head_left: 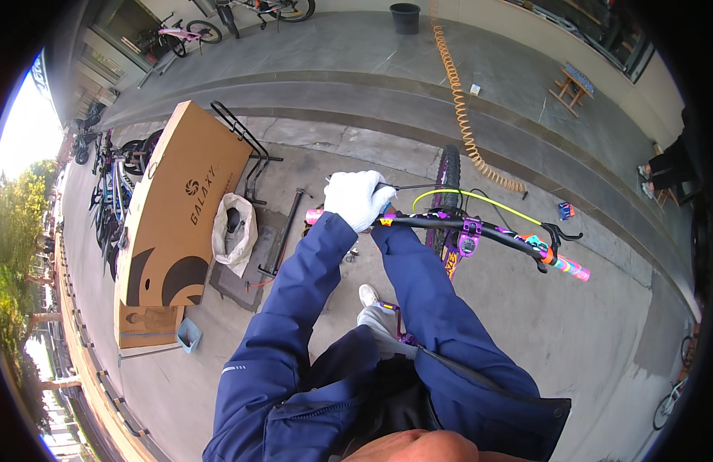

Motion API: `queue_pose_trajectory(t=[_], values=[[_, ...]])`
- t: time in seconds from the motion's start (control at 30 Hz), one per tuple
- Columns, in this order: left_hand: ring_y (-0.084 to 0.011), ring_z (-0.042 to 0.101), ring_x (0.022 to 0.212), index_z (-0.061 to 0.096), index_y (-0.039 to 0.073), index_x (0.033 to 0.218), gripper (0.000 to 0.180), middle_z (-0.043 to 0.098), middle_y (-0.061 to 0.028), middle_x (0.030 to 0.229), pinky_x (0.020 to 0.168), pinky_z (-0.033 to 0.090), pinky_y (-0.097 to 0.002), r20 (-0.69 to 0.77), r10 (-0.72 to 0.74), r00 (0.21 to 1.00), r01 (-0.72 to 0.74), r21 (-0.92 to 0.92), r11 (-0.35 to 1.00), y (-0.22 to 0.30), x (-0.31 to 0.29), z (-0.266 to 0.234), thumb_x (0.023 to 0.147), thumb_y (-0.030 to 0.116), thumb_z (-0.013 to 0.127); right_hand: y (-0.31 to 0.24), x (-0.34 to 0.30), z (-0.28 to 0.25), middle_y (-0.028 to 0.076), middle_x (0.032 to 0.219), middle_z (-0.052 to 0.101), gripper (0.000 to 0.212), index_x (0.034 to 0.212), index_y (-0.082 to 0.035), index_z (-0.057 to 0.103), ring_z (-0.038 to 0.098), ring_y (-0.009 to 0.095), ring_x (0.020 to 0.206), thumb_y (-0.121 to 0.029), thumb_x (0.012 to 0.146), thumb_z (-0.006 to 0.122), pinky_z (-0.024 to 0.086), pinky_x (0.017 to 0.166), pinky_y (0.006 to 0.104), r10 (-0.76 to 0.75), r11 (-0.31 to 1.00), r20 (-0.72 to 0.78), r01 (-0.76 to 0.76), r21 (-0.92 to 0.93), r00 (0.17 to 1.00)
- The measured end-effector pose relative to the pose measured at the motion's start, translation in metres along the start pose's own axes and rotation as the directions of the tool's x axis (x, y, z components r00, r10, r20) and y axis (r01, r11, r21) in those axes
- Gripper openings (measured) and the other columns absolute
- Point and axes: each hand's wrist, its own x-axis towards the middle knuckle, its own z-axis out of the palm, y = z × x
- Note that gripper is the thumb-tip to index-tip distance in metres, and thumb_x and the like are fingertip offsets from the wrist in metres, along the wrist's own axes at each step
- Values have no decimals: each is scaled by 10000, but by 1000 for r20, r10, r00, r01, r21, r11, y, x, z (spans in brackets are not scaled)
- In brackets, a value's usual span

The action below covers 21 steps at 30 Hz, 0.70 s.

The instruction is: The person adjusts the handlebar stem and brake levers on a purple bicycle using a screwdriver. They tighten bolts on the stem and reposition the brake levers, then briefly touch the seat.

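My left hand, in a white glove, is closed above the left part of a bicycle handlebar. A thin black rod or cable runs rightward from the glove; what the fingers grip is hidden. My right sleeve reaches the bar just beside the glove, and that hand is mostly covered. The bar has a pink left grip end, a purple stem and a multicoloured right grip. Near that grip a black brake lever joins a neon yellow cable. The front tyre points away.
A large brown cardboard box leans at left, near a white sack, a floor pump and a black rack. An orange coiled hose hangs ahead across the steps. Several bicycles stand far left.
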Motion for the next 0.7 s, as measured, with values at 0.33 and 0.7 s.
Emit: queue_pose_trajectory(t=[0.33, 0.7], values=[[-359, 776, 901, 835, 110, 1054, 252, 808, -123, 933, 856, 554, -490, -53, -34, 998, 36, 48, 998, 6, -3, -4, 1031, 333, 720, 45, 9, 26, 127, 1579, 598, 567, 1558, -119, 576, 565, 309, 1414, -475, 1131, 465, 443, 1159, 472, -90, 977, 30, 82, 199, 996], [-368, 791, 1003, 827, 91, 1113, 206, 835, -139, 1080, 929, 625, -457, -304, 113, 946, -114, 15, 993, -15, -18, 10, 1025, 168, 658, 114, -39, 21, 137, 1703, 555, 614, 1629, -112, 551, 521, 333, 1564, -450, 1129, 436, 404, 1302, 499, -108, 855, -28, 108, 507, 994]])
